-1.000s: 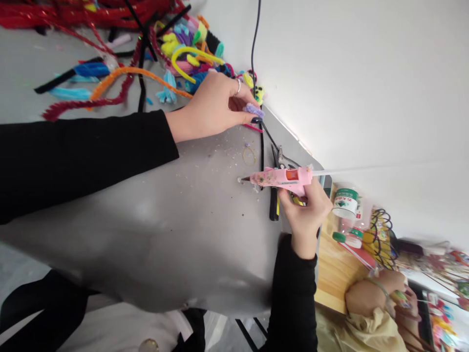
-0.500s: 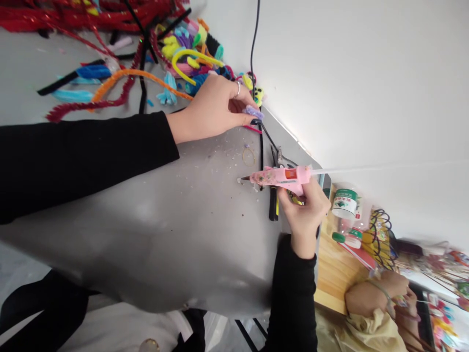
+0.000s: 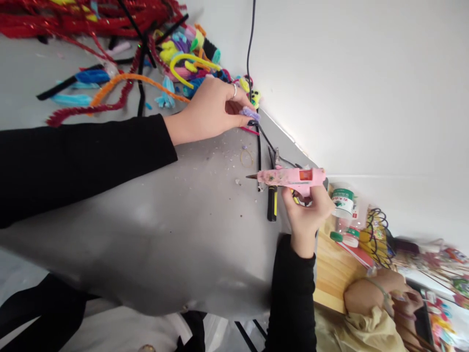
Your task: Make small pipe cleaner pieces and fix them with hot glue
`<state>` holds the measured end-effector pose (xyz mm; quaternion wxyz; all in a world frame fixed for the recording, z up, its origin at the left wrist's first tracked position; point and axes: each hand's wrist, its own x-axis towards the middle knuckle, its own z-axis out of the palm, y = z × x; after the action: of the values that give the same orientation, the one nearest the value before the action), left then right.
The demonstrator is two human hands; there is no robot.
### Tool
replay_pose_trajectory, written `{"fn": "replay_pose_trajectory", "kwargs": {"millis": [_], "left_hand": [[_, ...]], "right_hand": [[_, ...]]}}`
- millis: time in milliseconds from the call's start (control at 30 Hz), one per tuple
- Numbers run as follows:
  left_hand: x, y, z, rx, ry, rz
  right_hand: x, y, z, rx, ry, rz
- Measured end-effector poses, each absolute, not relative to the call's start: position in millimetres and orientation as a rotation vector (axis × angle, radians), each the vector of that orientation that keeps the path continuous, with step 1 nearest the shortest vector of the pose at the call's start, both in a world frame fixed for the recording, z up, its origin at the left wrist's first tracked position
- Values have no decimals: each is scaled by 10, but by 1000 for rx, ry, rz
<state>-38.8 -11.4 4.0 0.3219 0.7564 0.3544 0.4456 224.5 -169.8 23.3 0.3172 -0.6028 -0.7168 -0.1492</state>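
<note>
My left hand (image 3: 210, 106) pinches a small fuzzy lilac piece (image 3: 249, 114) between thumb and fingers, over the far part of the grey table (image 3: 176, 254). My right hand (image 3: 308, 212) is closed round the handle of a pink hot glue gun (image 3: 289, 178). Its dark nozzle points left, above the table and apart from the lilac piece. A clear stick runs out of its back. Under and behind the gun lie pliers (image 3: 277, 159), partly hidden, and a black and yellow handle (image 3: 271, 204). A thin ring-shaped band (image 3: 246, 158) and small crumbs lie between my hands.
Red tinsel stems (image 3: 91, 22) and colourful pipe cleaners (image 3: 183, 54) are heaped at the upper left. A black cable (image 3: 250, 44) runs along the white wall. At right, bottles (image 3: 343, 200) stand on a wooden table (image 3: 331, 266) beside another person's arm (image 3: 366, 296).
My right hand has drawn the glue gun slightly right, so its nozzle is away from the small clear blob on the table. My left hand keeps its pinch, almost unmoved.
</note>
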Motion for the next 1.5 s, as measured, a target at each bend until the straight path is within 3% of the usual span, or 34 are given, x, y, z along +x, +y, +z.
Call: {"fn": "replay_pose_trajectory", "kwargs": {"millis": [967,1500], "left_hand": [[-376,-124,62,1969,1018,1105],[-394,-135,99,2044,1053,995]], "right_hand": [[2311,-1721,218,-1685,-1807,8],[2338,-1737,251,-1480,-2014,-53]]}}
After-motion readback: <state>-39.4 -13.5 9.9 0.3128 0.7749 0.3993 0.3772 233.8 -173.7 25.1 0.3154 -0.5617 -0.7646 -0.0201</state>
